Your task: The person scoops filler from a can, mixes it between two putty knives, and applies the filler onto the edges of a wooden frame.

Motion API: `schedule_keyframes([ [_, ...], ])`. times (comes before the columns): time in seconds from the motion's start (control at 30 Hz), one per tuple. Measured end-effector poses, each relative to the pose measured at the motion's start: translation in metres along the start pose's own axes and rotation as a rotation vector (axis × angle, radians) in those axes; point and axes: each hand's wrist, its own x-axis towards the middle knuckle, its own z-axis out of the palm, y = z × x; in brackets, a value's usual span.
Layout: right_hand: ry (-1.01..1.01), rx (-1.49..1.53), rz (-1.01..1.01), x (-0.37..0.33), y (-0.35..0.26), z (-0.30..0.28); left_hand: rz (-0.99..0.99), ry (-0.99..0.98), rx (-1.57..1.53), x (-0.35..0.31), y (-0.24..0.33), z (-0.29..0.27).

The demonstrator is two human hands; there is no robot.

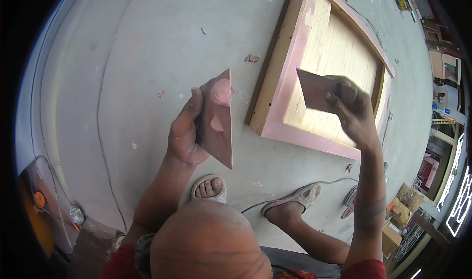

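My left hand grips a flat, dull-pink putty board from its left side, tilted up so that one straight edge faces right. A thick lump of pink putty sticks to its upper part, with a smaller dab below. In my right hand is a flat, dark scraper blade, held above a shallow wooden frame panel. Pink filler covers much of the panel's border, while its recessed middle shows bare, pale wood. Whether the blade touches the panel, I cannot tell.
Dried putty scraps lie on the grey floor. A dark cable runs past my sandalled foot. An orange object is at the far left; boxes and shelving line the right.
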Motion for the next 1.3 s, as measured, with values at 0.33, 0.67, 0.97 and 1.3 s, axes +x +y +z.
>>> schedule_keyframes([
  [0.33,-0.288,-0.216,0.000,0.104,0.038,-0.013,-0.001,0.256,0.048,-0.006,-0.008,0.008],
  [0.67,0.297,-0.418,-0.046,0.214,0.077,-0.119,-0.045,0.184,-0.032,-0.002,-0.012,-0.001],
  [0.97,-0.353,-0.233,-0.124,0.100,0.022,-0.028,-0.094,0.154,0.029,-0.006,-0.008,-0.015],
  [1.3,-0.364,-0.456,-0.012,0.058,0.025,0.010,-0.093,0.173,0.024,-0.004,-0.010,-0.014],
])
